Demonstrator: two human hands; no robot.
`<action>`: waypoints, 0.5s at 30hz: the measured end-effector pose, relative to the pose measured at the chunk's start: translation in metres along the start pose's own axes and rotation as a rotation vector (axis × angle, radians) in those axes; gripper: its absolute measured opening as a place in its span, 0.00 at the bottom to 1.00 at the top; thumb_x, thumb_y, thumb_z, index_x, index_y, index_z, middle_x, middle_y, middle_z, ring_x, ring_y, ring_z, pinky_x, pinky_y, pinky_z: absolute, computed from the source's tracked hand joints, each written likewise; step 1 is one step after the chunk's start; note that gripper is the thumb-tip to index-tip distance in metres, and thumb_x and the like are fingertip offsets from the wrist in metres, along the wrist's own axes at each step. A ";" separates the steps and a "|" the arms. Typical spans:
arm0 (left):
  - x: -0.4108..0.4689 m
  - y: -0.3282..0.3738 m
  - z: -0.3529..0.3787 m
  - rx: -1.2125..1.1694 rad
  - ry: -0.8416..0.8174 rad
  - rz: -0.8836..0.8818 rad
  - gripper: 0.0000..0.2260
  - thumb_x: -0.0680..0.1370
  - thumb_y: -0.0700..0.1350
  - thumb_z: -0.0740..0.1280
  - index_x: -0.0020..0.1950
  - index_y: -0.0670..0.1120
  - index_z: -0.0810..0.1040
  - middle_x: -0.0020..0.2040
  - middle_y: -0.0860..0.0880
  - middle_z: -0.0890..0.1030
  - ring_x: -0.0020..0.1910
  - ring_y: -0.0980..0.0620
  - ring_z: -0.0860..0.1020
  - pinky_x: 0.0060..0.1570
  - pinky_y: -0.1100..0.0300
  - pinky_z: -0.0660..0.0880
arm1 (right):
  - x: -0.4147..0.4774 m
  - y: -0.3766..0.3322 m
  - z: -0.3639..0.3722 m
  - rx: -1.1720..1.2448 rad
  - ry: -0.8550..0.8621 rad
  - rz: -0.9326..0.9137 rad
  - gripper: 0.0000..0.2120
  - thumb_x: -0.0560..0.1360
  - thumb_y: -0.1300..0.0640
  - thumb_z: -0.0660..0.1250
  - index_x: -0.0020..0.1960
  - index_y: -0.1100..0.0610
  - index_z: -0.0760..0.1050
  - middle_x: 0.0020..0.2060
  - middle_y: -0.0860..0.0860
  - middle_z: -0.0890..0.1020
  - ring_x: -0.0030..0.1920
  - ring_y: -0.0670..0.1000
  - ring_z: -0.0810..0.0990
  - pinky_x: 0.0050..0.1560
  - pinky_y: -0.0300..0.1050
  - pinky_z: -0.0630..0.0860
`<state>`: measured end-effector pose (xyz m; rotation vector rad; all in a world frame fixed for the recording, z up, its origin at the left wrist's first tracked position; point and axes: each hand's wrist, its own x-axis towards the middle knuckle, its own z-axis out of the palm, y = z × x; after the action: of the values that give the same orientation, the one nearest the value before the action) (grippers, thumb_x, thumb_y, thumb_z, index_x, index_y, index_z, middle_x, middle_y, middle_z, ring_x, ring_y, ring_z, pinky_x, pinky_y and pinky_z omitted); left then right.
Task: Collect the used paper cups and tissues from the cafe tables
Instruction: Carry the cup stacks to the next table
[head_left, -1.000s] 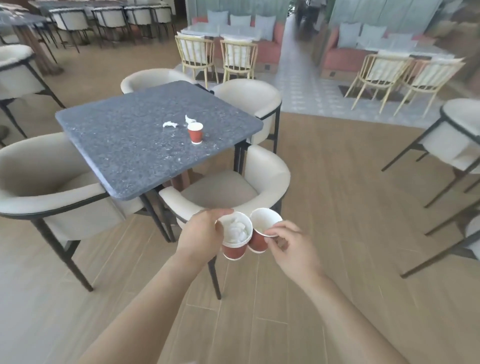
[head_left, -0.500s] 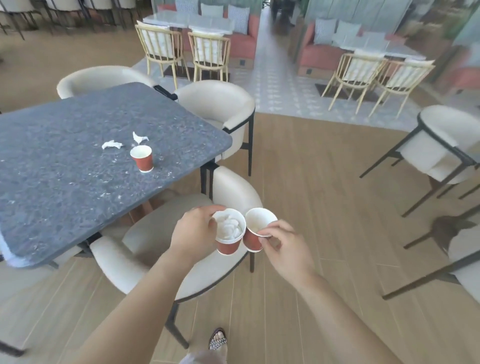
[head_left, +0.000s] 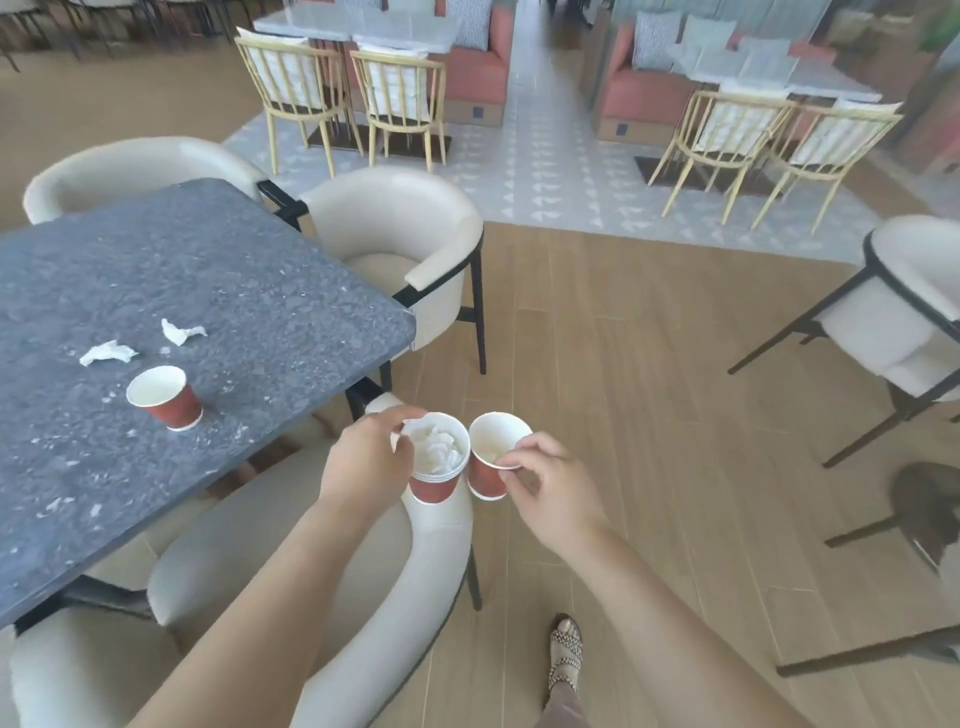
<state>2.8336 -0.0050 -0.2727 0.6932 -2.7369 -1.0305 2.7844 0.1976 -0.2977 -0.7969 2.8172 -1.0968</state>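
My left hand (head_left: 366, 462) grips a red paper cup (head_left: 435, 483) stuffed with white tissues, apparently a stack of nested cups. Right beside it my right hand (head_left: 550, 486) pinches the rim of a second red paper cup (head_left: 491, 457) with a white inside. On the grey speckled table (head_left: 260, 291) to the left stands another red paper cup (head_left: 166, 397), upright. Two crumpled white tissues lie just behind it: one tissue (head_left: 108, 353) to the left, the other tissue (head_left: 179, 331) further right.
Cream armchairs surround the table: one armchair (head_left: 415, 249) at its far right corner, another armchair (head_left: 363, 597) under my arms. More chairs (head_left: 904, 322) stand to the right on the wooden floor. My sandalled foot (head_left: 565, 649) is below. Yellow chairs and sofas fill the back.
I have walked closer to the grey table, which now lies at my left with its cup and tissues nearer. Both hands still hold their cups side by side.
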 end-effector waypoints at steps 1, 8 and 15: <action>0.013 0.008 0.009 -0.002 0.023 -0.021 0.18 0.75 0.39 0.60 0.59 0.58 0.77 0.55 0.52 0.79 0.45 0.54 0.73 0.46 0.61 0.67 | 0.018 0.011 -0.004 0.006 -0.014 -0.008 0.06 0.74 0.57 0.66 0.47 0.51 0.81 0.45 0.40 0.73 0.42 0.42 0.75 0.36 0.31 0.66; 0.094 0.075 0.070 0.012 0.103 -0.181 0.19 0.75 0.40 0.58 0.60 0.58 0.76 0.54 0.53 0.80 0.46 0.51 0.78 0.45 0.60 0.72 | 0.127 0.097 -0.047 0.038 -0.127 -0.105 0.06 0.73 0.60 0.67 0.46 0.54 0.81 0.46 0.46 0.76 0.44 0.46 0.77 0.38 0.32 0.66; 0.152 0.118 0.114 -0.066 0.151 -0.275 0.19 0.75 0.39 0.58 0.60 0.57 0.75 0.53 0.53 0.79 0.45 0.54 0.75 0.40 0.61 0.71 | 0.208 0.151 -0.073 0.057 -0.188 -0.177 0.05 0.72 0.62 0.68 0.45 0.56 0.82 0.46 0.48 0.78 0.44 0.48 0.78 0.41 0.37 0.70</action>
<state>2.6236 0.0697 -0.2871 1.1108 -2.5152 -1.0648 2.5211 0.2403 -0.3044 -1.0985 2.5899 -1.0547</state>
